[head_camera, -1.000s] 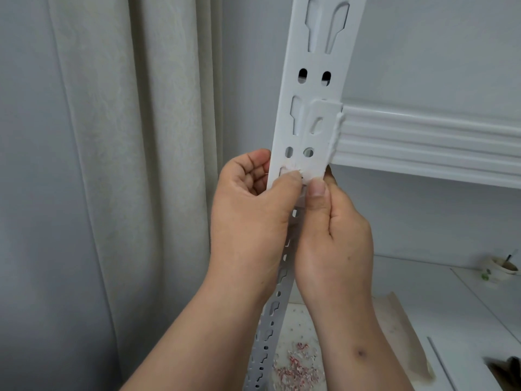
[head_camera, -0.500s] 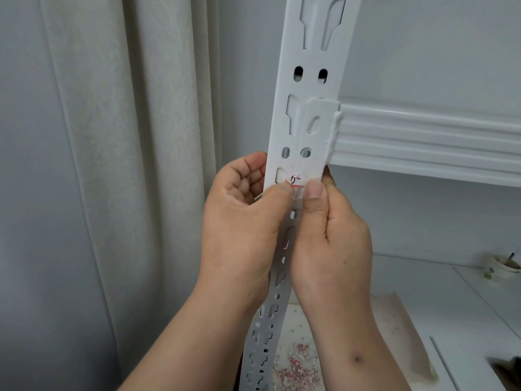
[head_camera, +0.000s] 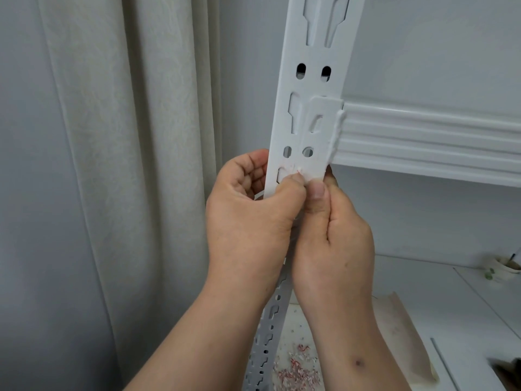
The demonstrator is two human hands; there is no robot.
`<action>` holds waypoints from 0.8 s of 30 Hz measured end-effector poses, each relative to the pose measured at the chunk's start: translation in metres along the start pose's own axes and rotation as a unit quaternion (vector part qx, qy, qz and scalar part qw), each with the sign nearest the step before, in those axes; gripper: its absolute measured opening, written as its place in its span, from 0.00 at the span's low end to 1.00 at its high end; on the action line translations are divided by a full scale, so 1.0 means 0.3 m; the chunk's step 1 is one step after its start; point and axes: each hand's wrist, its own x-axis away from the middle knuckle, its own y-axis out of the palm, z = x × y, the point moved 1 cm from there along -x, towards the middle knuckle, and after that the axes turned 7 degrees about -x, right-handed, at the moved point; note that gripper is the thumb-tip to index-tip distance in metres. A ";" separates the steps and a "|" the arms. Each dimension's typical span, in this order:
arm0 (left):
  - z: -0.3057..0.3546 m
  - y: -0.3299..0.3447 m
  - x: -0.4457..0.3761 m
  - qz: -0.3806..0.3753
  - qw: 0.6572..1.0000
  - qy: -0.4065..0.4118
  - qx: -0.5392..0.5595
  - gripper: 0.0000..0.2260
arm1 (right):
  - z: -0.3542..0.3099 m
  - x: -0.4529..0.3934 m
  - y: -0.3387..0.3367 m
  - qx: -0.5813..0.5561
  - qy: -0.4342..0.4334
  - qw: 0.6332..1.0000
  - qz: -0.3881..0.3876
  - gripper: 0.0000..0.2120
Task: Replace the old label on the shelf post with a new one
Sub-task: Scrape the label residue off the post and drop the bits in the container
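A white perforated shelf post (head_camera: 310,80) rises through the middle of the head view. On its face, just under two small holes, a scuffed white label remnant (head_camera: 296,171) with faint red marks sticks to the metal. My left hand (head_camera: 248,218) curls round the post's left edge, its thumb tip pressing on the remnant. My right hand (head_camera: 332,235) grips the post from the right, thumb upright beside the left thumb. Both thumbs hide the label's lower part.
A white shelf beam (head_camera: 423,142) joins the post on the right. Cream curtain (head_camera: 127,165) hangs at the left. Below, red-and-white paper scraps (head_camera: 296,373) lie on a white surface, next to a beige sheet (head_camera: 406,340). A small cup (head_camera: 504,268) stands far right.
Both thumbs slid down off the label, baring red writing, then came back up over it. Now only faint red traces show above the left thumb.
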 end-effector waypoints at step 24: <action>0.007 0.003 0.004 0.002 1.000 -0.014 0.003 0.11 | -0.019 0.000 -0.003 0.004 0.017 1.000 -0.011 0.17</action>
